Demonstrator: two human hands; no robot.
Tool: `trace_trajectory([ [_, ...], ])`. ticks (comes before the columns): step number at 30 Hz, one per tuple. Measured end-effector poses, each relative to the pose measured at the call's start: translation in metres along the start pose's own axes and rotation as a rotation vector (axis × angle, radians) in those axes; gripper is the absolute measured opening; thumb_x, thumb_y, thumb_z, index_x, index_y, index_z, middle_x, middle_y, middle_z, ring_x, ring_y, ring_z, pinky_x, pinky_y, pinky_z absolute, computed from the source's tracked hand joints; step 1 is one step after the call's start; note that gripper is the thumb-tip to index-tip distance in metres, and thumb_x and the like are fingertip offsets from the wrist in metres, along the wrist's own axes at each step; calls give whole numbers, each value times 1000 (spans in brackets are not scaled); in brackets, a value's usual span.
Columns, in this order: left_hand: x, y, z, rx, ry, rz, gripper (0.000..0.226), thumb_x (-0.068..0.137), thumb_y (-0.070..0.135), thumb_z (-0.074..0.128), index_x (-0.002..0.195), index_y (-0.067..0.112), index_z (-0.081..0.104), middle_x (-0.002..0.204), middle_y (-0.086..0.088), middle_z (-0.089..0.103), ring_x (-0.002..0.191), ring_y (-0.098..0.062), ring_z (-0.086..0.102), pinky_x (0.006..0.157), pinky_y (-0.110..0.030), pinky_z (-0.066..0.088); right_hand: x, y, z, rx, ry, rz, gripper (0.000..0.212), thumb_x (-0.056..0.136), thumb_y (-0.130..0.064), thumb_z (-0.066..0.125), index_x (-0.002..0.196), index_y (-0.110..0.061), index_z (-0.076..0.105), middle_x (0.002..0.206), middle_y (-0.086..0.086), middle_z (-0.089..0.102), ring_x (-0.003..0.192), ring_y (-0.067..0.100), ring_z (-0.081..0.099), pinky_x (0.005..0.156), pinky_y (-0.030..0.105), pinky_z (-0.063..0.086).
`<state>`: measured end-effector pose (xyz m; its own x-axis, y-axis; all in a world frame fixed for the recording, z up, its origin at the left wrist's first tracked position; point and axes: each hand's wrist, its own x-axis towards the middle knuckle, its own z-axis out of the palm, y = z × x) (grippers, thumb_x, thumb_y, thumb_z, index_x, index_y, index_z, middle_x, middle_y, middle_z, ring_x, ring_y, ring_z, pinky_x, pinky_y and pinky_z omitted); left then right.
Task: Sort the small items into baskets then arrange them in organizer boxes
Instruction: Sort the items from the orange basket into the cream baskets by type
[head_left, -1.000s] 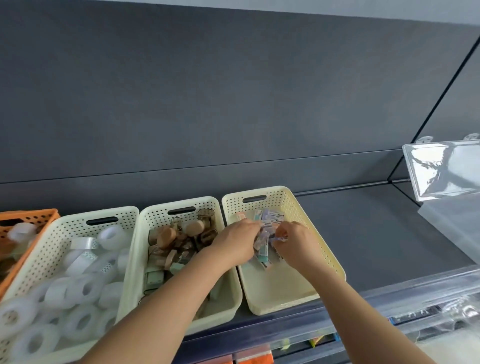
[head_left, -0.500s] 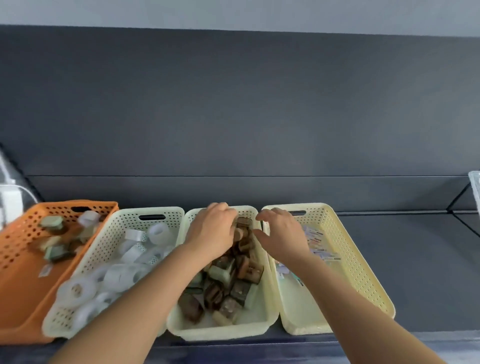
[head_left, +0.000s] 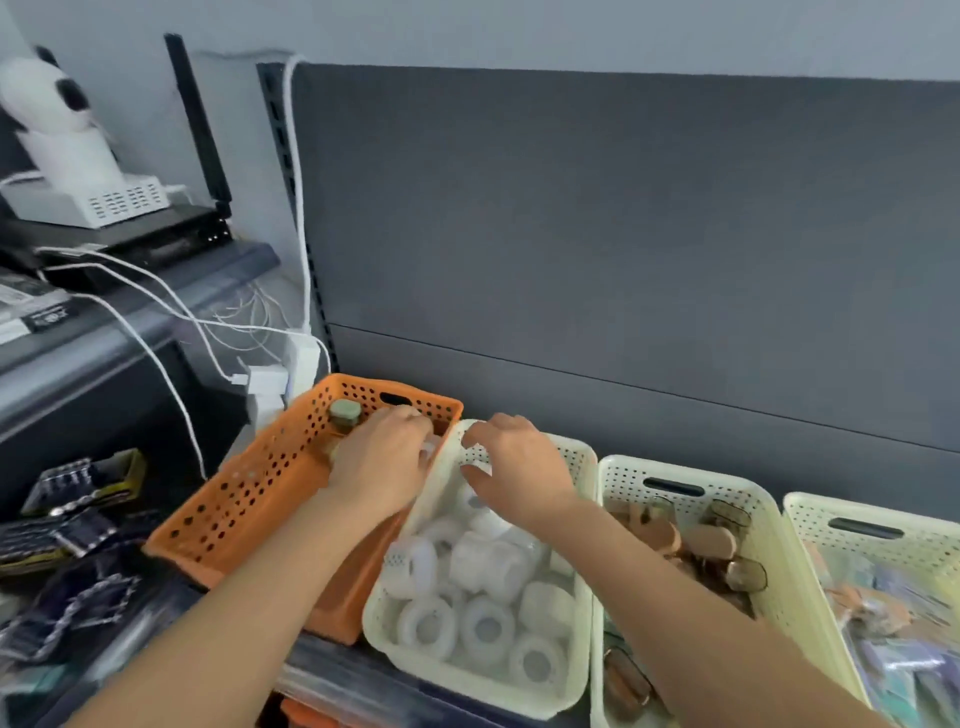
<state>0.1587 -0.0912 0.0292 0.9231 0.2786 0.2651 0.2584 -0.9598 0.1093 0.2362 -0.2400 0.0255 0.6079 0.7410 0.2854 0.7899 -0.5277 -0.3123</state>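
Four baskets stand in a row on the shelf. My left hand (head_left: 384, 462) reaches into the orange basket (head_left: 260, 483), fingers curled down over a small white item (head_left: 431, 447) by its right wall; a grip is not plain. A green-lidded small item (head_left: 345, 413) lies at that basket's far end. My right hand (head_left: 519, 467) hovers with loosely spread fingers over the far end of the cream basket (head_left: 582, 457) of white tape rolls (head_left: 483, 566). To its right stand a cream basket (head_left: 623, 470) of brown items and another cream basket (head_left: 810, 506) of small packets.
A dark back panel (head_left: 623, 234) rises behind the baskets. At the left, a side shelf carries a black device (head_left: 156, 239), a white box (head_left: 93, 197), white cables (head_left: 156, 332) and a plug adapter (head_left: 267, 382). Dark packaged goods (head_left: 67, 519) lie at the lower left.
The view has swung left. Both hands moved left, from the packet basket, past the brown-item basket, to the orange basket and the tape-roll basket.
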Motion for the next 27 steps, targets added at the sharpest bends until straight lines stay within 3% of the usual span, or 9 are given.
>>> trace_trajectory([
  [3,1,-48,7,37,-77,-63,18,88,16,54,103,21,61,100,2,56,99,-22,54,60,-31,40,30,-26,23,-30,-60,-34,27,87,-30,59,112,-19,62,109,3,61,106,23,51,80,30,43],
  [7,4,-95,23,66,-232,-116,21,82,10,60,102,17,61,104,-1,57,100,-23,54,72,-36,50,63,-52,51,-127,-191,-32,38,85,-31,61,118,-13,55,109,9,60,106,29,51,84,36,48],
  [10,11,-118,40,44,-344,-99,56,69,7,75,121,16,57,126,-2,54,116,-23,50,88,-37,50,85,-65,70,-244,-308,-33,29,88,-30,58,113,-15,60,113,8,56,110,29,49,86,39,47],
  [12,14,-130,50,36,-423,-64,81,69,12,78,141,17,41,148,-3,38,135,-23,35,106,-40,39,96,-70,83,-289,-383,-26,25,88,-25,57,112,-18,61,116,9,54,109,29,50,86,40,50],
  [14,18,-140,57,43,-465,-24,89,74,13,76,148,19,28,156,-3,25,142,-22,23,112,-40,32,104,-74,94,-297,-440,-6,28,87,-24,56,115,-21,59,118,10,53,107,31,52,85,41,51],
  [17,22,-147,62,50,-434,11,68,84,8,61,145,19,33,150,-3,33,136,-24,28,108,-41,36,114,-78,105,-327,-446,-80,36,86,-35,61,119,-21,57,116,7,56,111,29,48,89,41,47],
  [20,25,-152,61,9,-365,-47,39,89,4,43,126,16,51,127,-5,52,121,-23,39,97,-38,44,120,-83,115,-364,-427,-120,42,83,-43,64,116,-17,62,117,5,53,114,26,42,93,40,41],
  [23,26,-155,58,-2,-381,-54,28,88,5,47,111,16,59,117,-3,55,112,-21,44,92,-36,46,119,-87,123,-369,-431,-71,39,83,-39,66,113,-14,63,117,6,50,116,26,39,94,41,40],
  [27,27,-157,53,-131,-403,-87,26,86,12,57,111,20,58,117,-1,55,106,-21,55,90,-36,49,115,-87,117,-261,-379,14,30,81,-34,65,103,-14,61,105,6,57,104,25,52,79,37,48],
])
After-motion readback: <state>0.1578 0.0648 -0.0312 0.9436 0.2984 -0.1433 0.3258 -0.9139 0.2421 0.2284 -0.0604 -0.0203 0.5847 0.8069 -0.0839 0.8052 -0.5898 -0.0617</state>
